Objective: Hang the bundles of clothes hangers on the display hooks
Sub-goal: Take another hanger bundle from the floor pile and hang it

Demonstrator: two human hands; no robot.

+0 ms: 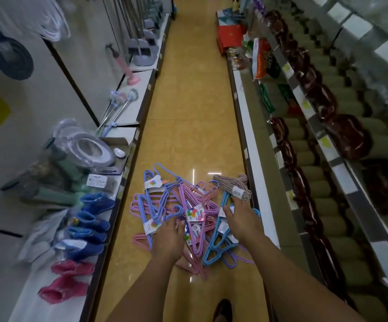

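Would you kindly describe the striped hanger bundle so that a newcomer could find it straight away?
Look at the pile of hangers on the yellow aisle floor, between the two shelf runs. The striped bundle lies at the pile's far right corner, against the right shelf base, just beyond the right hand. Unlike the plain blue, pink and purple bundles, it is brown-and-white striped with a small white band.

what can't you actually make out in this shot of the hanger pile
Head view only:
- Left hand: its fingertips are buried in the pile of pink, purple and blue plastic hanger bundles, so its grip is unclear.
- Right hand: its own back hides any grip.
- White paper labels: print too small.
- Display hooks: none identifiable; the shelves are blurred.
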